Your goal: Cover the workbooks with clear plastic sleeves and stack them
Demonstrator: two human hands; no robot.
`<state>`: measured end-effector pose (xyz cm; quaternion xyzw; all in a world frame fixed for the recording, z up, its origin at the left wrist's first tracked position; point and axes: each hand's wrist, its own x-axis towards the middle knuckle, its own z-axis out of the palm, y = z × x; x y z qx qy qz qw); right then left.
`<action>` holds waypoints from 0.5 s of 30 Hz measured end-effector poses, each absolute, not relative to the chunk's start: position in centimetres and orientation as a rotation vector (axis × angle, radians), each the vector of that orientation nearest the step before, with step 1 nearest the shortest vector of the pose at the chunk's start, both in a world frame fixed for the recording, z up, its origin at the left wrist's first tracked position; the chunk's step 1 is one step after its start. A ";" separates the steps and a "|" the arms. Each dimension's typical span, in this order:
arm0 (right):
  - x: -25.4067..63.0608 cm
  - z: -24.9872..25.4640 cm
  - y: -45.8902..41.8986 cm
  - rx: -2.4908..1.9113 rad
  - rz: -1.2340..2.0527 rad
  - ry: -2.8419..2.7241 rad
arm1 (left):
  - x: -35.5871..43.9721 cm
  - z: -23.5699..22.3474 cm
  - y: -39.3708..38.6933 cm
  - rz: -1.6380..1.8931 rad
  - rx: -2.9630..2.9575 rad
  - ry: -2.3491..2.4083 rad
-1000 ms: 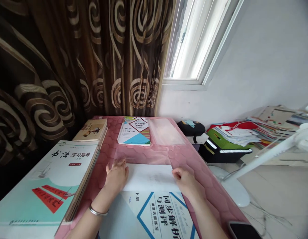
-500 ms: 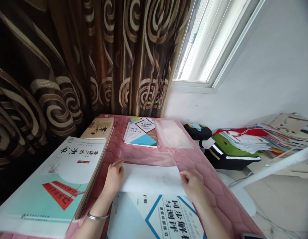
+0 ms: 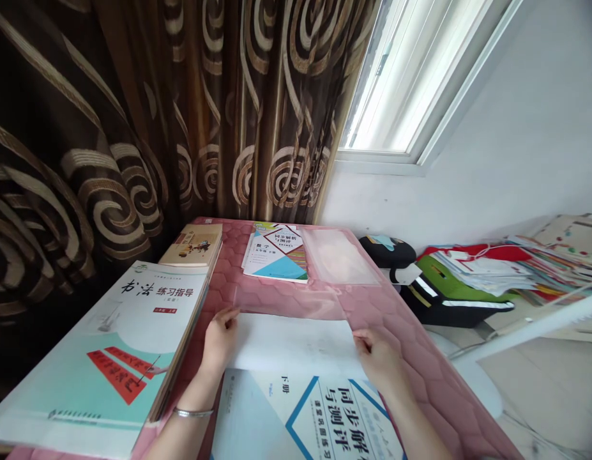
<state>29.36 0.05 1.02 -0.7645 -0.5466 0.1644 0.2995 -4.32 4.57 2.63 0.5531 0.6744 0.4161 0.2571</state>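
Observation:
A workbook (image 3: 300,415) with a white and pale-blue cover and blue lines lies before me, its print turned sideways. Across its far end a blank white page (image 3: 296,342) lies spread. Beyond that page, a strip of clear plastic film (image 3: 286,301) shows against the pink cloth. My left hand (image 3: 221,338) is closed at the page's far left corner, its fingers curled. At the right edge of the same page, my right hand (image 3: 380,359) pinches with thumb and forefinger.
On the pink tablecloth (image 3: 434,390), a stack of books (image 3: 147,306) stands at left. A math workbook (image 3: 279,252) and a clear plastic sleeve (image 3: 341,255) lie at the back. Right of the table are a green-and-black bag (image 3: 453,291) with papers and a white lamp arm (image 3: 525,327).
The view has shifted slightly, so most things sit a little farther right. My left fingers have curled in more at the page corner; my right hand keeps its pinch.

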 end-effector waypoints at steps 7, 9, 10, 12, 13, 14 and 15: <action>29.3 1.0 0.0 -2.073 0.419 -1.463 | -4.1 3.1 4.4 1.109 1.406 1.839; 29.3 1.0 0.0 -2.067 0.412 -1.465 | -4.1 3.2 4.4 1.130 1.331 1.869; 29.3 0.9 0.0 -2.062 0.411 -1.465 | -4.2 3.2 4.5 1.145 1.301 1.892; 29.4 0.9 0.0 -2.056 0.411 -1.461 | -4.3 3.1 4.7 1.167 1.259 1.940; 29.4 0.9 0.1 -2.055 0.413 -1.458 | -4.4 3.0 4.8 1.168 1.250 1.953; 29.4 0.9 0.1 -2.054 0.414 -1.454 | -4.4 3.0 4.9 1.164 1.246 1.959; 29.4 0.9 0.1 -2.048 0.415 -1.452 | -4.5 2.9 5.0 1.163 1.241 1.965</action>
